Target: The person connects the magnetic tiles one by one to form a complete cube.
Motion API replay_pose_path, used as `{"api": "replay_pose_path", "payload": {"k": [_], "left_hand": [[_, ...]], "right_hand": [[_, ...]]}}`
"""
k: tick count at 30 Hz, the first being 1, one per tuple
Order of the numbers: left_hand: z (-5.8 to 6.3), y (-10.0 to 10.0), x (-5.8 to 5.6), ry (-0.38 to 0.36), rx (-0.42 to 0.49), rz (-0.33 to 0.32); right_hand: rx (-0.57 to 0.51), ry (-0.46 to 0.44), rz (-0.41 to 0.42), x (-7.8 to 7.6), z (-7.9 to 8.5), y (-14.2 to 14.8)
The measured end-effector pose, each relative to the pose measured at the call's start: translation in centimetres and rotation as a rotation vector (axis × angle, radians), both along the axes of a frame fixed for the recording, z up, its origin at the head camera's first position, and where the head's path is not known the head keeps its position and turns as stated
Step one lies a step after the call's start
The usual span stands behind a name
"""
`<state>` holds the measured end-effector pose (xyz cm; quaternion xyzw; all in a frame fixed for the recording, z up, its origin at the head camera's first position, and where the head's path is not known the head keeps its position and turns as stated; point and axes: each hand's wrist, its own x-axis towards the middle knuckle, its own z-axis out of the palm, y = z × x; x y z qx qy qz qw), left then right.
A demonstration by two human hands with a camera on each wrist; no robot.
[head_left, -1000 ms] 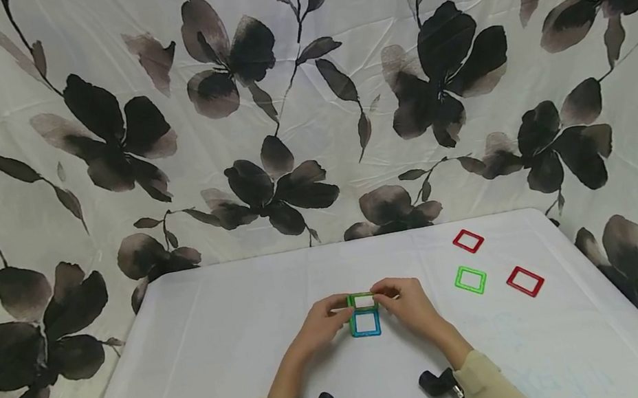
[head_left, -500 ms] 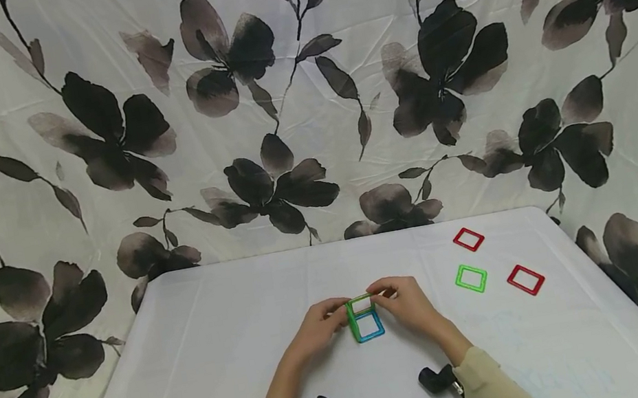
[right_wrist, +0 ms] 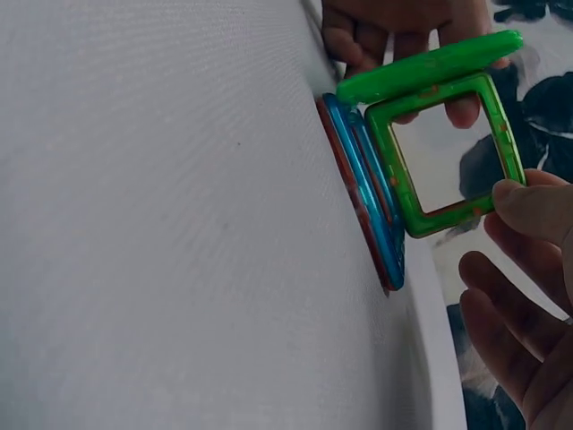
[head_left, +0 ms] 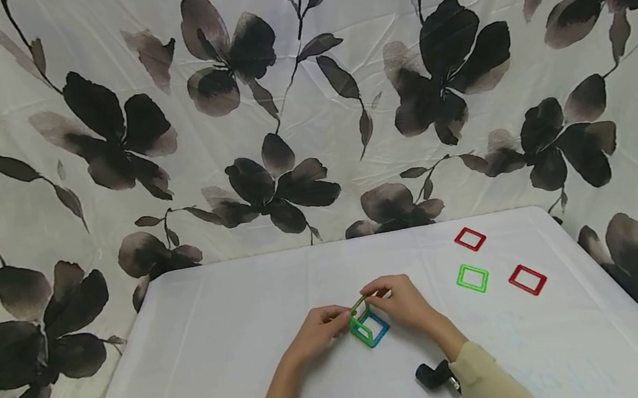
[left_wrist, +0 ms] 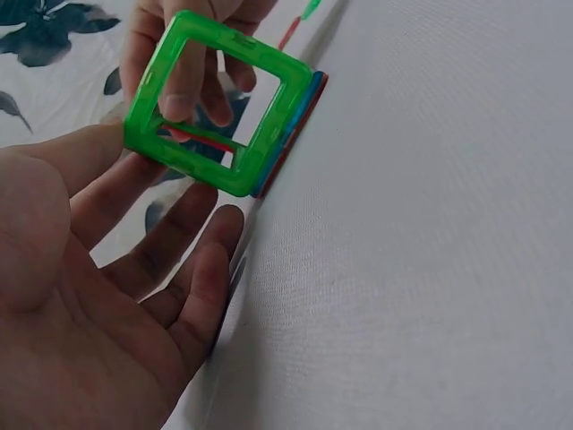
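Turned since: green frames (left_wrist: 273, 130); left hand (head_left: 317, 331), right hand (head_left: 402, 298) pinching corners; blue base (right_wrist: 363, 190) below grip. Likely light, stiff; I'd keep to corners.

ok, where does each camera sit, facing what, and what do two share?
Head: on the head, facing forward and down at the white table; left hand, right hand and beige sleeves show.
Left wrist: on that wrist, looking along the left hand at the green square frames; right hand partly shows beyond.
Right wrist: on that wrist, looking along the right hand at the same frames; left hand shows beyond.
Shared: both wrist views catch the blue square frame.
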<state>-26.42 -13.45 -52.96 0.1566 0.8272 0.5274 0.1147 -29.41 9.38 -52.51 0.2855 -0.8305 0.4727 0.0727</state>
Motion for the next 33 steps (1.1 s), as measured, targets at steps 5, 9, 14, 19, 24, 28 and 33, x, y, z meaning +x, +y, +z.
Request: {"api": "replay_pose_path", "payload": {"k": [5, 9, 14, 19, 24, 28, 33], "left_hand": [[-0.1, -0.1, 0.4, -0.01, -0.001, -0.013], [-0.2, -0.3, 0.5, -0.002, 0.015, -0.028], [-0.2, -0.3, 0.5, 0.01, 0.042, -0.06], [-0.2, -0.2, 0.4, 0.002, 0.029, -0.07], [-0.3, -0.1, 0.5, -0.007, 0.033, -0.06], [-0.4, 0.0, 0.6, -0.025, 0.041, -0.05], [-0.6, 0.0, 0.6, -0.021, 0.027, -0.043]], "right_hand": [[0.027, -0.04, 0.016, -0.3, 0.0, -0.2], [0.051, -0.043, 0.02, -0.4, 0.1, -0.4], [0.065, -0.031, 0.032, -0.7, 0.2, -0.4], [0.059, -0.035, 0.04, -0.7, 0.3, -0.3], [0.045, -0.047, 0.037, -0.6, 0.4, -0.2], [0.064, -0.067, 0.006, -0.3, 0.7, 0.5], [0.115, -0.098, -0.086, -0.3, 1.2, 2.5]]}}
